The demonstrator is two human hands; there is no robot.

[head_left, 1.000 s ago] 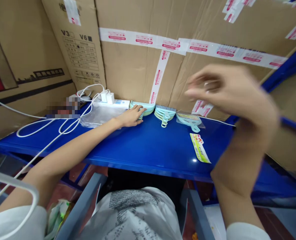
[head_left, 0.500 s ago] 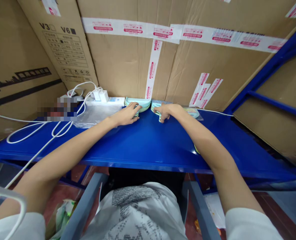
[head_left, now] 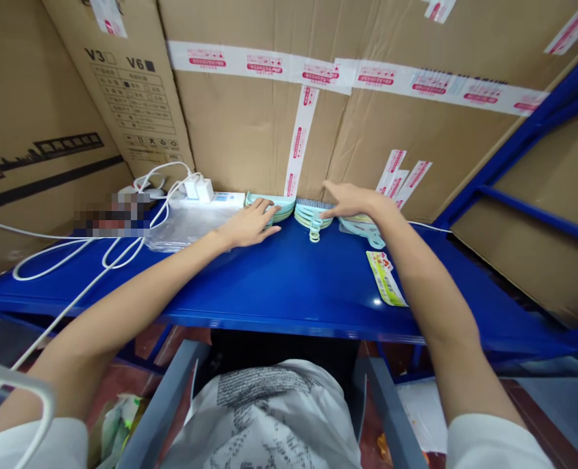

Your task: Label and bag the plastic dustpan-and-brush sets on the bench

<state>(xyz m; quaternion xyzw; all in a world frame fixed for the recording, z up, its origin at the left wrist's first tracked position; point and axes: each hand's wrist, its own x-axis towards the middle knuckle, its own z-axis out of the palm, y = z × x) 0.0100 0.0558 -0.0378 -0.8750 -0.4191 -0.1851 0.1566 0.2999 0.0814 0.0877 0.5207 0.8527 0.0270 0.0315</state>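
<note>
My left hand (head_left: pixel 253 223) rests on a stack of pale green and blue dustpans (head_left: pixel 283 206) at the back of the blue table, fingers apart. Just right of it lies a stack of small brushes (head_left: pixel 313 213), bristles toward the cardboard, ringed handles toward me. Above the right side of this stack is my right hand (head_left: pixel 350 198), thumb and fingers spread, with nothing between them. Under and beside my right wrist sits another pale blue piece (head_left: pixel 364 228) with a looped handle. A yellow-green packaged card (head_left: pixel 386 279) lies near my right forearm.
On the left are a power strip (head_left: pixel 229 198) with white plugs, clear plastic bags (head_left: pixel 191 228) and looping white cables (head_left: pixel 49 264). Tall cardboard (head_left: pixel 249 130) stands behind the blue table (head_left: pixel 269 286). A blue metal frame (head_left: pixel 508 156) rises at the right.
My right hand has let go of the brush stack, opened and moved right and up. The looped blue piece and the yellow-green card now show more. My left hand stays on the dustpans.
</note>
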